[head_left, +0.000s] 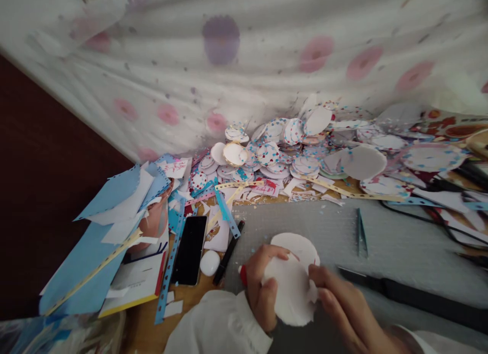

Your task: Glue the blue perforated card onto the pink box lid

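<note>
Low in the middle of the view, my left hand (264,283) grips the left edge of a round white paper piece (292,298), thumb in front and fingers behind. A second white round piece (295,246) shows above and behind it. My right hand (339,298) pinches a small torn flap at the right edge of the front piece. Something red (243,274) sticks out beside my left hand; what it belongs to is hidden.
A grey mat (267,217) lies beneath, with tweezers (361,234) and a black-handled knife (400,290) at right. Left are a phone (189,250), black pen (229,252), white round lid (209,263) and blue paper (91,257). Decorated paper discs (267,153) pile up behind.
</note>
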{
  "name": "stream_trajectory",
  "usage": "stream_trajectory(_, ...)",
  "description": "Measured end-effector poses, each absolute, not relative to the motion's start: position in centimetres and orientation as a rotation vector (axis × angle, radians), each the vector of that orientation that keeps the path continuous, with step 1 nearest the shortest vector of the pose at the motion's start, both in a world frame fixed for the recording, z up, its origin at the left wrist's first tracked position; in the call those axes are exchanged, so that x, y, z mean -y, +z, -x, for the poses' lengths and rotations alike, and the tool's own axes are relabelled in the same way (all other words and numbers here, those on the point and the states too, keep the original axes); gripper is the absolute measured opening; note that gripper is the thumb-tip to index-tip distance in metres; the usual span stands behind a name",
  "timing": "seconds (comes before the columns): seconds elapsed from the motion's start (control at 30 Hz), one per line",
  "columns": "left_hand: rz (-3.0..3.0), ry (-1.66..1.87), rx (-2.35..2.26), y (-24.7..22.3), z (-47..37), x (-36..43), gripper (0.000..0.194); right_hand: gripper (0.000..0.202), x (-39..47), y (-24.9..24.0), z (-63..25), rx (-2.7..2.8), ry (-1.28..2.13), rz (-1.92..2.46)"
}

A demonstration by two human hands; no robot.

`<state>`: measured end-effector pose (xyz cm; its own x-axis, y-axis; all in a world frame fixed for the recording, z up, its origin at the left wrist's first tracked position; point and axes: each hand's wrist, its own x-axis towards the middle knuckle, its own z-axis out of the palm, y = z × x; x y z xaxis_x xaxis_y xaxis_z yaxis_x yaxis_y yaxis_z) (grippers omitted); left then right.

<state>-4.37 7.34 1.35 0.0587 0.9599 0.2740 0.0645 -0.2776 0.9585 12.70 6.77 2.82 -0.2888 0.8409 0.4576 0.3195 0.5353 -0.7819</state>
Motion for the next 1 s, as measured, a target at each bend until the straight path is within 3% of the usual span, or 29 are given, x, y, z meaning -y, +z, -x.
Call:
stream_trajectory(0.17,-1.695,1.241,-1.145,3.6,4.3,-8.2,0.026,0.038,-7.4,2.9,-12.7,1.727,0.944,1.1)
stream_trajectory(0.3,-1.648,1.032,-1.285,4.7,4.1,-7.1,0.077,0.053,-7.6,3.1,-12.3,1.508,1.324,1.266)
stream_trajectory(0.37,-1.799,0.993,-1.304,5.0,4.1,-6.4,0.084,0.057,-7.3,3.7,-12.2,1.463,1.428,1.288)
stream_trajectory(0.6,-2.333,0.939,-1.226,7.1,4.2,-5.5,0.076,0.037,-5.4,6.0,-12.6,1.686,1.274,1.186)
stream_trajectory(0.77,-2.549,0.912,-1.241,8.2,3.8,-4.8,0.072,0.034,-4.7,5.8,-12.4,1.891,1.155,1.188)
stream_trajectory(1.0,-2.626,1.136,-1.402,6.7,3.0,-2.5,0.049,0.037,-2.9,6.7,-12.9,1.965,1.198,1.163)
